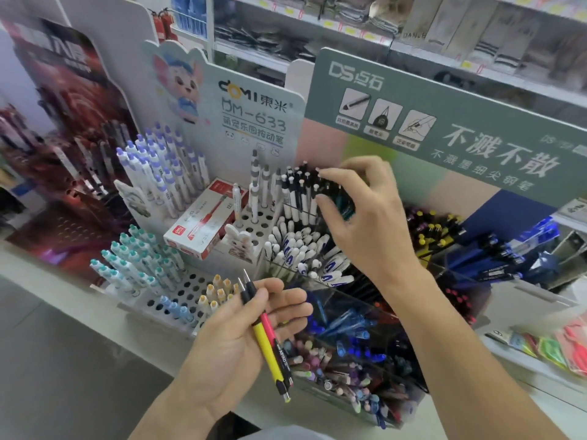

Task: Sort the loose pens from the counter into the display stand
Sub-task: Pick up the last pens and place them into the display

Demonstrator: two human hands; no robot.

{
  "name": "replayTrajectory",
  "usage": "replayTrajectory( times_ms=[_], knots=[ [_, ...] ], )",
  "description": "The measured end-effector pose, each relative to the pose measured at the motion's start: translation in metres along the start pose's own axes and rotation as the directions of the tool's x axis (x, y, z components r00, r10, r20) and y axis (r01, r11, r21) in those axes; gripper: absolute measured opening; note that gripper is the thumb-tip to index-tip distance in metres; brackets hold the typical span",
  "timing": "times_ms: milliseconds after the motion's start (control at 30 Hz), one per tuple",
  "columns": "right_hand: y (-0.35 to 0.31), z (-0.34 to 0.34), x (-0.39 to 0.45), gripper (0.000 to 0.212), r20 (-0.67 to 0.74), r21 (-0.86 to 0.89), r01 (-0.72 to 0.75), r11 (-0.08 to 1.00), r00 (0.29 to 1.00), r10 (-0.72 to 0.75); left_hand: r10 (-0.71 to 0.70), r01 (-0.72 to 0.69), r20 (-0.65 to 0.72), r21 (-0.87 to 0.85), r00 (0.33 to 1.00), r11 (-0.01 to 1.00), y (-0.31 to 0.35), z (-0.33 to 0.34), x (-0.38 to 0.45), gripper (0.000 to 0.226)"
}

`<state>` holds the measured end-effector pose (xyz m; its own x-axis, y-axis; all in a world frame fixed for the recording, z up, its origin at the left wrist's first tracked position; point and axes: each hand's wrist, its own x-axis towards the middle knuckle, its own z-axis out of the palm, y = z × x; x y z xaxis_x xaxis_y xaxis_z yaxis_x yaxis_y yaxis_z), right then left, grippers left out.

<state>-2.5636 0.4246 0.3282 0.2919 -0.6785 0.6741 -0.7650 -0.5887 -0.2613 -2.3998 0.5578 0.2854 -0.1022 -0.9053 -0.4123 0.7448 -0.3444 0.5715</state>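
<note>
Centrally, the left hand [241, 331] lies palm up before the display stand [374, 315], its thumb pinching two pens against the fingers: a yellow pen [267, 349] and a pink pen [270, 327], both with black grips and metal tips pointing up and away. Higher and further back, the right hand [365, 214] reaches over the stand, its thumb and curled fingers gripping a dark pen [344, 203] at the black-capped white pens [297, 192] in the rear compartment. Just below that hand, a compartment holds white pens with blue markings [305, 255]; nearer compartments of the clear stand hold blue pens [346, 322] and pastel pens [333, 366]. Left of the stand, a white perforated rack [187, 290] carries teal-capped pens [136, 262], purple-capped pens [162, 166] and a few yellow-capped ones [219, 292]. A red-and-white pen box [203, 223] lies on this rack. Both displays stand on a pale worktop [57, 281]. Behind, a green signboard [444, 122] rises above the stand.
</note>
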Motion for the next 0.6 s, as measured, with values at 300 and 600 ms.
replayTrajectory(
  times_ms=[300, 600],
  knots=[
    [-0.054, -0.047, -0.124, 0.035, 0.852, 0.209, -0.739, 0.640, 0.459, 0.252, 0.181, -0.189, -0.062, -0.158, 0.981, 0.969, -0.006, 0.009, 0.013, 0.029],
    [-0.063, -0.046, -0.141, 0.028, 0.553, 0.660, -0.751, -0.015, 0.472, 0.686, 0.266, -0.260, 0.064, 0.520, 0.962, 0.814, -0.029, 0.005, 0.024, 0.033]
  ],
)
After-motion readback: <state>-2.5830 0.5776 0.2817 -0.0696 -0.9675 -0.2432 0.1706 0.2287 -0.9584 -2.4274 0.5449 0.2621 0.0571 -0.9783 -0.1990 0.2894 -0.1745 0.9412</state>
